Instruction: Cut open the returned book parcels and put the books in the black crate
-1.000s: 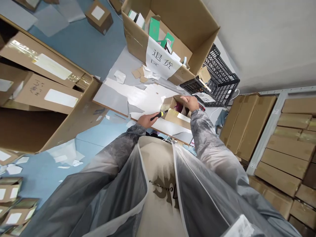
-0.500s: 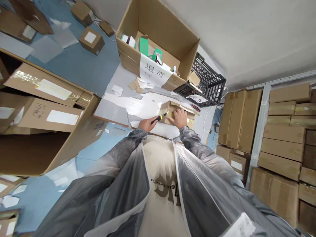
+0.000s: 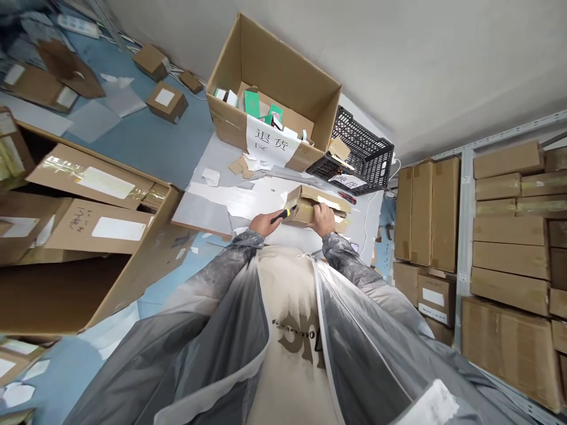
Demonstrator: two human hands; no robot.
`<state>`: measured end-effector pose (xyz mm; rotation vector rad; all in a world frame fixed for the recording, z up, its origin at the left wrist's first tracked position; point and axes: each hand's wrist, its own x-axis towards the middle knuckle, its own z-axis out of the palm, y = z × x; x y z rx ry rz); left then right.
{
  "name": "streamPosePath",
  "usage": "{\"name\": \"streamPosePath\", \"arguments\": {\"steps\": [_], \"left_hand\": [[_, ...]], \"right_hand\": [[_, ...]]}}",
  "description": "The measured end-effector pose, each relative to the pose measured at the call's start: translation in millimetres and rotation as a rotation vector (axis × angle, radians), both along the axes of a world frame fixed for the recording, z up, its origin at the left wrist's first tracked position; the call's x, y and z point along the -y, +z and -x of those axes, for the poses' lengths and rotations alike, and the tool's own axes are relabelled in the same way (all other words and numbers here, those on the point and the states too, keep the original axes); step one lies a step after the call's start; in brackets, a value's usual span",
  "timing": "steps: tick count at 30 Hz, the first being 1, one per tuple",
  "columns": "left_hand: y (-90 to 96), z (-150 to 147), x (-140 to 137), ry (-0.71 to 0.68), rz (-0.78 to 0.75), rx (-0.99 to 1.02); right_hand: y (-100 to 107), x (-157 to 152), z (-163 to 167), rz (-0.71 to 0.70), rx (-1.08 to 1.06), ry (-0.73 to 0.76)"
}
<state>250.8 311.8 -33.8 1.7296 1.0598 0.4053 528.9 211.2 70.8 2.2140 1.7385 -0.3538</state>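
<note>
A small cardboard box (image 3: pixel 305 216) lies on the white table in front of me, a gap showing along its upper side. My left hand (image 3: pixel 263 224) is wrapped round a black and yellow utility knife (image 3: pixel 280 216), whose front end is at the box's left end. Whether the blade touches the cardboard is too small to tell. At the box's near right side, my right hand (image 3: pixel 323 219) grips the edge by the gap, its fingertips partly hidden. Behind the box, a red and black tool (image 3: pixel 347 198) lies on the table.
Beyond the work spot stands a large open carton (image 3: pixel 228 121) with green and white packets inside. A black plastic crate (image 3: pixel 378 162) stands to its right. Paper scraps (image 3: pixel 210 176) litter the table (image 3: pixel 201 206). A big carton (image 3: pixel 128 277) of boxes is left; shelving (image 3: pixel 465 230) stands right.
The box has tipped and its upper gap now shows more widely. My right hand has shifted slightly on it. The knife stays at the left end. My view has swung a little.
</note>
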Motion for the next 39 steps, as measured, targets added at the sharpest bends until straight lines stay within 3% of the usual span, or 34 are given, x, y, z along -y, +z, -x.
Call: {"name": "streamPosePath", "arguments": {"steps": [5, 9, 12, 17, 20, 24, 27, 30, 34, 39], "left_hand": [[8.2, 0.6, -8.0, -0.105, -0.119, -0.17], [21.3, -1.7, 0.9, -0.165, -0.079, -0.322], [28.3, -1.9, 9.5, -0.203, -0.065, -0.424], [18.3, 6.5, 10.3, -0.164, -0.04, -0.393], [2.6, 21.8, 7.7, -0.107, 0.004, -0.262], [-21.7, 51.1, 8.6, 0.125, 0.088, -0.144], [-39.7, 67.2, 8.3, 0.295, 0.112, -0.325], [-55.7, 70.8, 5.5, 0.278, 0.18, -0.57], [-71.2, 63.4, 4.1, 0.155, 0.195, -0.628], [-86.7, 56.8, 13.1, 0.089, 0.084, -0.635]], "right_hand": [[-3.5, 21.6, -0.3, -0.008, -0.018, 0.037], [-22.5, 69.1, -3.4, -0.062, -0.171, 0.045], [-42.7, 109.0, -6.4, -0.128, -0.313, 0.164], [-65.9, 146.1, -16.5, -0.103, -0.505, 0.229], [-66.0, 140.5, -31.3, -0.222, -0.533, 0.039], [-59.2, 112.6, -61.5, -0.349, -0.325, -0.419], [-59.4, 94.8, -79.8, -0.343, -0.198, -0.69], [-66.0, 87.5, -85.8, -0.268, -0.272, -0.907], [-75.8, 92.7, -82.7, -0.228, -0.434, -0.995], [-78.6, 106.4, -77.3, -0.259, -0.43, -0.997]]}}
